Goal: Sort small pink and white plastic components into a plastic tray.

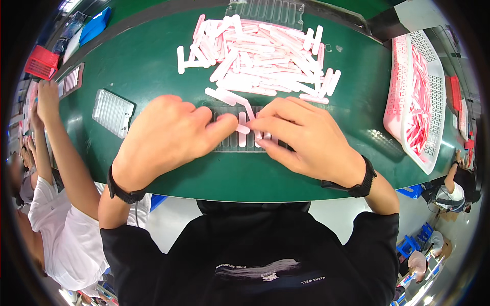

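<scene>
In front of me on the green table lies a clear plastic tray (224, 143) with narrow slots, partly covered by both hands. One pale pink stick (242, 141) with rounded ends rests lengthwise in a slot. My left hand (166, 135) is closed, its thumb and index finger pinching another pale pink stick (243, 129) across the tray's middle. My right hand (311, 137) bends over the tray's right half, fingers closed around a slanted pale pink stick (250, 110); its lower part is mostly hidden. Beyond the hands spreads a large heap of pale pink sticks (265, 56).
Another clear slotted tray (113, 112) lies left of my left hand, and one more (268, 13) stands behind the heap. At the right is a white perforated basket (434, 97) full of pink sticks. A co-worker's arm (66, 148) reaches along the left edge.
</scene>
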`<state>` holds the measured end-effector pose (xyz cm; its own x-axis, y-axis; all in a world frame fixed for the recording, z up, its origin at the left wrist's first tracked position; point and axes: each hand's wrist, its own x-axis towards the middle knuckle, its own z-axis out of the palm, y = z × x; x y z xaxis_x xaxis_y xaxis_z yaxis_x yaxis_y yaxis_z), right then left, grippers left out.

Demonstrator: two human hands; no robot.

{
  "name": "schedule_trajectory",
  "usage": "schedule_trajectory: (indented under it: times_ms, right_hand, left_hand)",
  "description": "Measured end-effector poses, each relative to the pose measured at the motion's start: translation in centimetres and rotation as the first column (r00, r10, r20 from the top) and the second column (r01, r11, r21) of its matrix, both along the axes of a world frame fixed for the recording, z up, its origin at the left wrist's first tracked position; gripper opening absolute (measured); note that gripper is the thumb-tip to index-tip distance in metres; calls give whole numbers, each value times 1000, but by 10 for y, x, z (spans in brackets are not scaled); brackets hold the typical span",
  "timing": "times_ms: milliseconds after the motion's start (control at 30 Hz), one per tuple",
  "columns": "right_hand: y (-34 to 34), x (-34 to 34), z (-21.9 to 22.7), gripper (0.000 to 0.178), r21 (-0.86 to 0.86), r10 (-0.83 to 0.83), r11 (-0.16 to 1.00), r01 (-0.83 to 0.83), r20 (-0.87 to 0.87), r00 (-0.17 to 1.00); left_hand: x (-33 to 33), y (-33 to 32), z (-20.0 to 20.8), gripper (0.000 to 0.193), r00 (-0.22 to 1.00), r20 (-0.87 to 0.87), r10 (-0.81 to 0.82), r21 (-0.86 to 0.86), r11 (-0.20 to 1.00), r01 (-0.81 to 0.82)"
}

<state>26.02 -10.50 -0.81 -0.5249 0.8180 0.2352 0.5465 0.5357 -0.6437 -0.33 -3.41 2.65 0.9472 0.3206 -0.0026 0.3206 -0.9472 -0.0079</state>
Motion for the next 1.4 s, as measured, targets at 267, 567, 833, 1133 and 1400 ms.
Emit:
schedule_trajectory:
  times_ms: [267, 567, 833, 1133, 1400]
  right_hand:
    - [-5, 3, 5, 29, 26, 70, 997, -73, 99, 993]
    - [-9, -2, 6, 29, 305, -84, 952, -7, 282, 956]
    - [-14, 3, 8, 36, 316, 69, 923, -220, 426, 902]
    - [15, 50, 13, 11, 200, -254, 954, 223, 147, 956]
    - [17, 73, 20, 9, 34, -338, 939, 342, 268, 902]
  left_hand:
    - [9, -38, -12, 21, 861, 316, 398, -188, 916, -354]
    - [4, -51, -13, 48, 903, 169, 396, -251, 903, -349]
    - [-1, -59, -19, 52, 931, 143, 335, -186, 933, -307]
    - [6, 17, -16, 11, 806, 257, 534, -420, 812, -404]
    - [-7, 33, -32, 19, 751, 13, 661, -767, 488, -416]
